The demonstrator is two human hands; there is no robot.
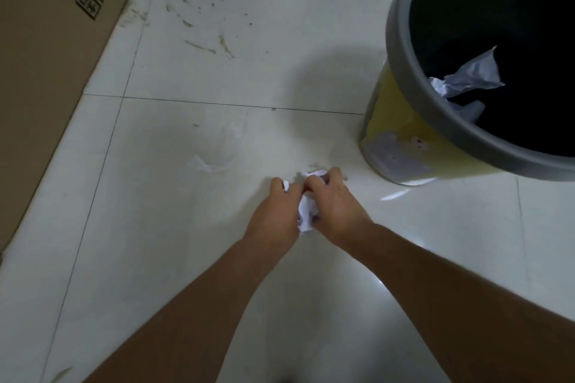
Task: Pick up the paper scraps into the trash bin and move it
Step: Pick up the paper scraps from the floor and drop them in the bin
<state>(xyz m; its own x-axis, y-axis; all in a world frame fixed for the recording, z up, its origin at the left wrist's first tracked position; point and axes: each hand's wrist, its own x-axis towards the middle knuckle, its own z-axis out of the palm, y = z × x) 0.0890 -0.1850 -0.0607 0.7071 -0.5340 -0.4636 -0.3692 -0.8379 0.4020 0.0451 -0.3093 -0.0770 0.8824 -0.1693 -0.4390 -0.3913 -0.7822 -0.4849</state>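
Both hands meet low over the white tiled floor, closed around white crumpled paper scraps (pixel 306 214). My left hand (pixel 275 218) grips the scraps from the left, my right hand (pixel 334 208) from the right, and most of the paper is hidden between the palms. The trash bin (pixel 401 50), yellow-sided with a grey rim and a dark inside, stands to the upper right of the hands. A crumpled white paper (pixel 466 78) lies inside it against the near wall. Another thin white scrap (pixel 203 165) lies flat on the floor to the left of the hands.
A large brown cardboard sheet (pixel 46 56) with black print covers the floor along the left side. Dirty scuff marks (pixel 205 40) streak the tiles at the top centre. Dark grout lines cross the floor.
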